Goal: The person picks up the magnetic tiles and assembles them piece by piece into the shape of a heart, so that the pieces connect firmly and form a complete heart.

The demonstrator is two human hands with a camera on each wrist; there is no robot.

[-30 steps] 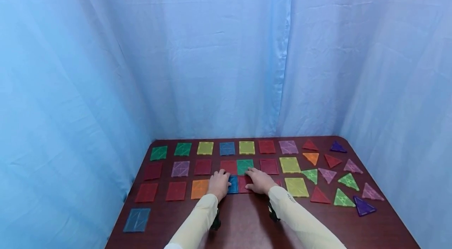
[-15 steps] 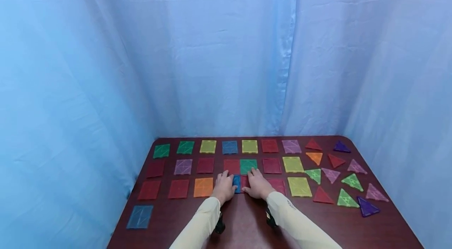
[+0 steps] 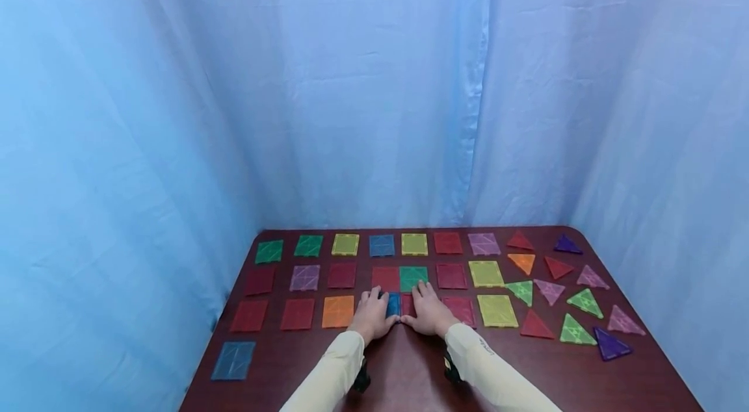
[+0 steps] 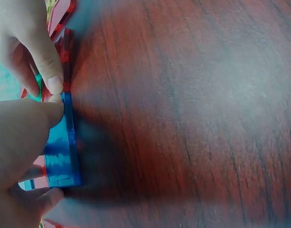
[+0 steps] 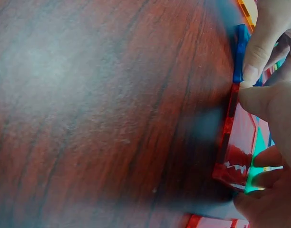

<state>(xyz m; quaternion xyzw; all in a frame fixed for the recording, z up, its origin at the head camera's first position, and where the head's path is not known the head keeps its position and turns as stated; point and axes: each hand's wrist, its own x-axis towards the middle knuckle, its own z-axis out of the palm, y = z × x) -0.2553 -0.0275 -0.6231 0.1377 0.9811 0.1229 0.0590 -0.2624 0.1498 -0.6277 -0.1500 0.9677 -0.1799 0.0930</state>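
Left hand: lower centre of head view, clamped on the blue tile, thumb at its near edge, fingers round its outer side.
Right hand: just to the right, clamped on the red tile, thumb and fingers likewise.
Tile pair: lower centre, edge to edge, partly hidden by the 2 hands; thumb tips close together at the joint.
Above pair: red square and green square, side by side, touching.
Left of pair: orange square, near left hand.
Lower left: blue square, flat on table.
Top row: 7 squares, spaced apart.
Right side: 12 triangles, mixed colours.
Backdrop: light blue curtain, upper frame.
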